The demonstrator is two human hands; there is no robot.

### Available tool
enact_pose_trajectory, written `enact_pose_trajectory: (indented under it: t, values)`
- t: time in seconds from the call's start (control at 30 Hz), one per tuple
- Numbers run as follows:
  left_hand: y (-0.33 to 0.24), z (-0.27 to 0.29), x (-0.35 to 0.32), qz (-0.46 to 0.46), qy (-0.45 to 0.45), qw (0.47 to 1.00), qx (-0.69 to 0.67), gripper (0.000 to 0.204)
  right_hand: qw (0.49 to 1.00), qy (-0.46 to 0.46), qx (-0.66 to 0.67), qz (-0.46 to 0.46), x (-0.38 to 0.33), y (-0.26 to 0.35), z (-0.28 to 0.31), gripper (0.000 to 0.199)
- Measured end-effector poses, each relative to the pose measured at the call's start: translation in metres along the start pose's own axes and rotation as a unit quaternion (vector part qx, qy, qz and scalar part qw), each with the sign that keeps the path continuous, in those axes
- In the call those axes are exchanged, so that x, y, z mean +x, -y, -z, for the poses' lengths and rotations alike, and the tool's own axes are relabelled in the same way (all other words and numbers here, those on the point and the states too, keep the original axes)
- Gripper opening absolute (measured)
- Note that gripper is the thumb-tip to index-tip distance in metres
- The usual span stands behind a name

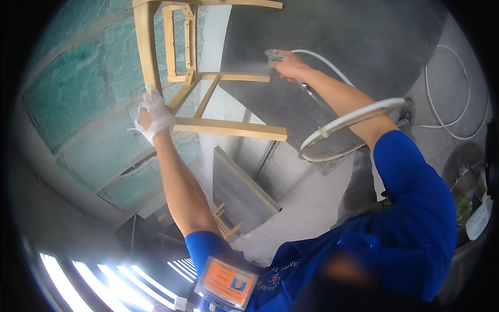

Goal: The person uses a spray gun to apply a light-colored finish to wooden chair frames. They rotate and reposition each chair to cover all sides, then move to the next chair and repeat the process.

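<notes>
A bare wooden chair frame (228,128) is tipped on its side in front of me. My left hand (153,117), in a white glove, grips one of its legs near the seat rails. My right hand (288,66) holds a metal spray gun (273,54) pointed at the chair's rungs, with a faint mist around the nozzle. A white hose (353,117) runs from the gun and loops over my right forearm. Both arms have blue short sleeves.
Green-tinted panels (67,88) line the wall on the left. A grey board (239,190) leans below the chair, with a small wooden piece (226,223) beside it. More white hose (447,93) coils on the grey floor at right, near a round container (468,177).
</notes>
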State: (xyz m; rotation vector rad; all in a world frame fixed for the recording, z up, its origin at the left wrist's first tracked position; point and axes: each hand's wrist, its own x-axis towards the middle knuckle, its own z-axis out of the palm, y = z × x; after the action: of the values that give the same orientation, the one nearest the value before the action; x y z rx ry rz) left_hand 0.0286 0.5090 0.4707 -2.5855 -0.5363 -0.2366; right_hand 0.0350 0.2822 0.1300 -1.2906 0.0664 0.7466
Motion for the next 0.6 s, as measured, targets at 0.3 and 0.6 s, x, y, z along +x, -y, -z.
enact_pose_trajectory:
  t: [0.3,0.6]
  values:
    - [-0.025,0.034,0.009,0.015,0.114,0.992,0.057,0.108,0.975,0.155,0.087,0.133,-0.078,0.045,0.059,0.057]
    - [-0.022,0.027,0.035,0.034,0.186,0.98,0.068,0.123,0.942,0.229,0.124,0.214,-0.08,0.081,0.051,0.056]
